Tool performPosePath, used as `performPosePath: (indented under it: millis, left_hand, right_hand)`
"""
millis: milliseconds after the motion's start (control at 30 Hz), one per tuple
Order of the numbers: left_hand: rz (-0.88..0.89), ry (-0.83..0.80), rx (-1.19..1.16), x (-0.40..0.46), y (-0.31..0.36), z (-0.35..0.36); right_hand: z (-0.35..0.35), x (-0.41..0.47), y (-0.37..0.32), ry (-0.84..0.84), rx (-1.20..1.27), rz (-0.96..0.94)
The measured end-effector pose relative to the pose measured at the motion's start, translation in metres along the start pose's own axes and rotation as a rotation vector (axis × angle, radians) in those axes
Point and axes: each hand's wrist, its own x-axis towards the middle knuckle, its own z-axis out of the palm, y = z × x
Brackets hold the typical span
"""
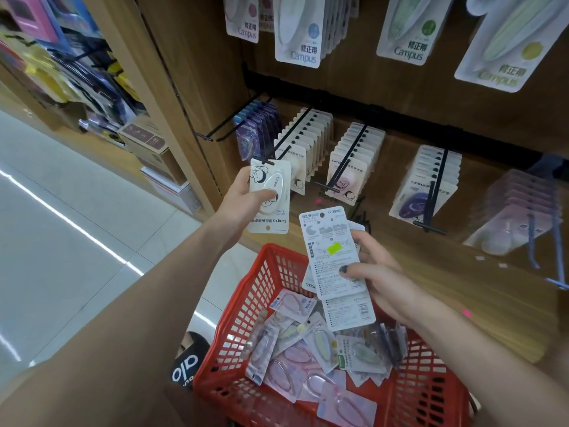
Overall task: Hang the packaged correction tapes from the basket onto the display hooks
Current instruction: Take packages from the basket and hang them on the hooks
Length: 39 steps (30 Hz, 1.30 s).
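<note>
One white pack (268, 192) was held in the left hand (243, 198), near the middle of the frame. The fingers were curled round its side and the thumb was pressed on its front, so that the pack could be kept steady. It was held upside down, and the edge near the black hook (278, 147) was lifted right up to the hook's tip. It looked as if the pack was being lined up to go on that hook, where packs of the same kind were hung.

A small stack of packs (335, 266) was pinched in the right hand (378, 282), lower and to the right, backs turned up. They were likely kept there so the next ones were ready.

More packs (308, 355) were piled loose in the red basket (246, 334) at the bottom of the frame. The basket was kept close under the hands, so little reaching was needed. The wooden shelf wall (369, 87) above was filled with rows of hung packs.
</note>
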Motion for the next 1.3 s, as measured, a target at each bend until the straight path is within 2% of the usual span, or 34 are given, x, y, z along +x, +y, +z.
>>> performPosePath:
  millis: [300, 433, 533, 733, 933, 1067, 1200, 1300]
  left_hand:
    - [0.002, -0.020, 0.015, 0.010, -0.001, 0.003]
    - [0.042, -0.042, 0.072, 0.000, 0.002, 0.000]
    - [-0.018, -0.100, 0.019, -0.011, 0.003, -0.005]
    - [-0.144, -0.092, -0.133, -0.033, -0.003, -0.014]
    - [-0.201, -0.139, -0.116, -0.047, -0.004, -0.031]
    - [-0.141, -0.273, 0.108, -0.055, -0.006, -0.037]
    - [0.011, -0.394, 0.569, -0.059, 0.000, -0.038]
    - [0.040, -0.492, 0.649, -0.059, -0.001, -0.033]
  right_hand:
    - [-0.006, 0.001, -0.001, 0.008, 0.039, 0.007]
    - [-0.007, 0.000, -0.008, -0.112, 0.196, 0.050]
    - [-0.005, 0.000, -0.010, -0.210, 0.297, 0.096]
    - [0.007, -0.002, -0.010, -0.237, 0.501, 0.136]
    - [0.010, -0.002, -0.011, -0.237, 0.710, 0.180]
    - [0.010, -0.005, -0.012, -0.230, 0.732, 0.171]
    - [0.009, -0.007, -0.019, -0.228, 0.709, 0.150]
    - [0.010, -0.006, -0.022, -0.194, 0.645, 0.138]
